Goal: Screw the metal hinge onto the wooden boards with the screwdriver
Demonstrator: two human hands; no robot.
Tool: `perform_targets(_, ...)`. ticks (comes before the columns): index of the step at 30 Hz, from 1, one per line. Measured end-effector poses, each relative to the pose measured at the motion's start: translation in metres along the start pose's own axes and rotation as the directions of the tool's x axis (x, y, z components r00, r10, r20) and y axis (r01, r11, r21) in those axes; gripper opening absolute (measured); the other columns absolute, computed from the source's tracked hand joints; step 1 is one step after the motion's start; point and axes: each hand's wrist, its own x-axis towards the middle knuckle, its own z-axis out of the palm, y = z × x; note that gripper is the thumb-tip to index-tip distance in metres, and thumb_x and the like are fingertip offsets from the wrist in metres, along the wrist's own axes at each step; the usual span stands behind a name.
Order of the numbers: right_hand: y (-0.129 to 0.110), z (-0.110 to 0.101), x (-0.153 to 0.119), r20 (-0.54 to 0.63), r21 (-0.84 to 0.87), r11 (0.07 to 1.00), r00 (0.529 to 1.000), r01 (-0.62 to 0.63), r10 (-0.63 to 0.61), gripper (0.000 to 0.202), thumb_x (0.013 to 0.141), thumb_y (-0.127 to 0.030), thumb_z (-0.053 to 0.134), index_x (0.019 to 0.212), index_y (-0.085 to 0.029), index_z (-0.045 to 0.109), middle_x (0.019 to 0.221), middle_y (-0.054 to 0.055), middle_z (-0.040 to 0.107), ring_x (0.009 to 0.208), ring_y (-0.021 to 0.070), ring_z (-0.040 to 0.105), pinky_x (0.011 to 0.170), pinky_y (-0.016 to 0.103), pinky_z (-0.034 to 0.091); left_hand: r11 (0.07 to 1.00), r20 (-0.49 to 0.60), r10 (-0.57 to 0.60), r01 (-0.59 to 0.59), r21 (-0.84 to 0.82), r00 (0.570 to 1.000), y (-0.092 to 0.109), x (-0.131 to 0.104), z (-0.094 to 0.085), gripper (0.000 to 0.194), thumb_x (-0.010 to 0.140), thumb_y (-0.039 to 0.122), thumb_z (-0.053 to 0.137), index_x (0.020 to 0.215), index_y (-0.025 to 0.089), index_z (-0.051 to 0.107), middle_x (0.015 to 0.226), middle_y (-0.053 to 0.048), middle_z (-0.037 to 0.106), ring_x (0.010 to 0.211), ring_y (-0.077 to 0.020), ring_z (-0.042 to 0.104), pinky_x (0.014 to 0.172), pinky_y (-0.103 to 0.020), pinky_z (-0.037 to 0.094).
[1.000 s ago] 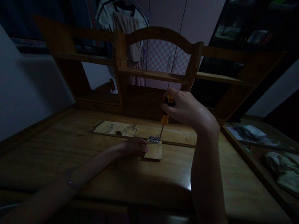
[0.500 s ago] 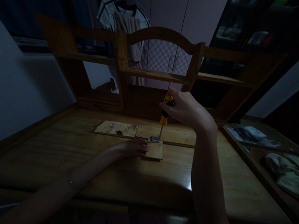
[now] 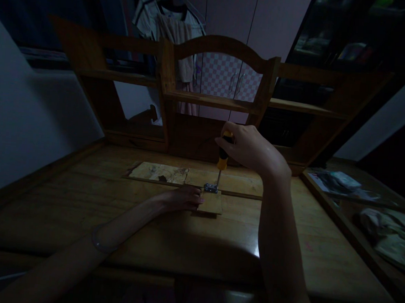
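Observation:
My right hand (image 3: 246, 142) is closed round the yellow and black handle of a screwdriver (image 3: 223, 163). The screwdriver stands nearly upright, its tip down at a small metal hinge (image 3: 210, 187). That hinge lies across the far edge of a small square wooden piece (image 3: 210, 203) and a long wooden strip (image 3: 231, 183) behind it. With fingers bent against its left side, my left hand (image 3: 184, 198) grips the small wooden piece on the desktop. The strip's left part carries a stained, peeling pale surface (image 3: 160, 172). Where exactly the tip meets the hinge is too small to make out.
The wooden desk (image 3: 117, 205) has a shelf frame (image 3: 212, 101) along its back. To the right, papers and a packet (image 3: 345, 179) lie beyond a raised edge, with a pale cloth (image 3: 389, 234) nearer. Clothes (image 3: 178, 31) hang behind the shelf. The room is dim.
My right hand has turned slightly on the screwdriver handle, with its wrist a little further left. The left hand stays on the small wooden piece. The whole view has shifted very slightly.

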Motion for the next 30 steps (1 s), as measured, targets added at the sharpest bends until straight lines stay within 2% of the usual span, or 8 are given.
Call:
perform_targets(4,0.002,0.005,0.005,0.017,0.036,0.999,1.000,-0.010,0.010,0.019,0.099,-0.032,0.054,0.107,-0.015,0.059,0.097,0.009,0.063,0.092,0.0240,0.059,0.078,0.029,0.040,1.000,0.006,-0.008,0.008,-0.018,1.000,0.003,-0.002,0.003,0.032,0.062,0.022,0.087,0.078,0.012,0.062,0.083,-0.001,0.061,0.079,-0.0111,0.060,0.077,-0.025,0.049)
perform_targets(9,0.003,0.005,0.008,0.046,0.138,0.990,0.999,-0.034,0.028,0.026,0.096,-0.029,0.049,0.114,-0.014,0.061,0.106,0.010,0.063,0.101,0.0256,0.058,0.086,0.030,0.041,1.000,-0.009,-0.018,0.018,-0.012,1.000,0.008,-0.005,0.009,0.030,0.063,0.020,0.086,0.070,0.011,0.059,0.075,0.000,0.057,0.072,-0.0100,0.056,0.074,-0.025,0.047)
perform_targets(13,0.003,0.008,0.008,-0.009,0.043,0.999,1.000,-0.024,0.024,0.021,0.097,-0.027,0.050,0.111,-0.016,0.062,0.100,0.009,0.065,0.097,0.0247,0.059,0.083,0.029,0.042,1.000,-0.024,-0.014,0.013,-0.025,1.000,0.008,-0.005,0.008,0.031,0.061,0.020,0.087,0.073,0.011,0.060,0.078,-0.001,0.060,0.075,-0.0111,0.058,0.077,-0.026,0.048)
perform_targets(17,-0.001,0.009,0.006,-0.039,-0.133,0.989,0.997,-0.067,0.062,0.031,0.101,-0.042,0.047,0.107,-0.016,0.061,0.093,0.012,0.064,0.089,0.0295,0.061,0.074,0.033,0.043,1.000,0.020,0.001,-0.001,-0.003,1.000,0.004,-0.002,0.004,0.033,0.063,0.024,0.087,0.084,0.011,0.066,0.091,-0.004,0.065,0.084,-0.0133,0.062,0.081,-0.026,0.050)
perform_targets(19,-0.003,0.007,0.005,-0.024,-0.142,0.986,0.996,-0.092,0.089,0.038,0.099,-0.049,0.046,0.107,-0.014,0.060,0.090,0.013,0.064,0.084,0.0311,0.061,0.071,0.035,0.043,1.000,0.014,0.003,-0.003,0.007,1.000,0.003,-0.002,0.003,0.032,0.063,0.025,0.087,0.085,0.012,0.067,0.093,-0.005,0.066,0.087,-0.0143,0.063,0.082,-0.026,0.050)
perform_targets(22,-0.006,0.004,0.005,0.004,-0.053,0.992,0.993,-0.117,0.118,0.035,0.098,-0.043,0.043,0.105,-0.013,0.059,0.092,0.014,0.064,0.086,0.0307,0.061,0.072,0.035,0.043,1.000,0.009,0.004,-0.004,0.014,1.000,0.005,-0.004,0.005,0.030,0.064,0.026,0.086,0.083,0.013,0.067,0.092,-0.005,0.066,0.090,-0.0172,0.063,0.083,-0.027,0.052)
perform_targets(25,-0.007,0.005,0.006,0.009,0.015,0.996,0.996,-0.091,0.091,0.028,0.097,-0.034,0.043,0.102,-0.014,0.061,0.098,0.013,0.064,0.093,0.0281,0.060,0.077,0.033,0.042,1.000,0.036,0.010,-0.011,0.019,0.999,0.007,-0.006,0.006,0.028,0.065,0.027,0.085,0.082,0.013,0.068,0.091,-0.005,0.067,0.090,-0.0184,0.063,0.084,-0.028,0.052)
perform_targets(30,-0.005,0.010,0.008,-0.055,-0.151,0.984,0.995,-0.095,0.087,0.031,0.099,-0.036,0.044,0.090,-0.013,0.062,0.090,0.012,0.064,0.084,0.0271,0.061,0.068,0.031,0.040,1.000,0.036,0.006,-0.006,0.013,0.999,0.003,-0.001,0.001,0.033,0.065,0.028,0.086,0.089,0.013,0.068,0.097,-0.006,0.066,0.090,-0.0147,0.063,0.086,-0.027,0.051)
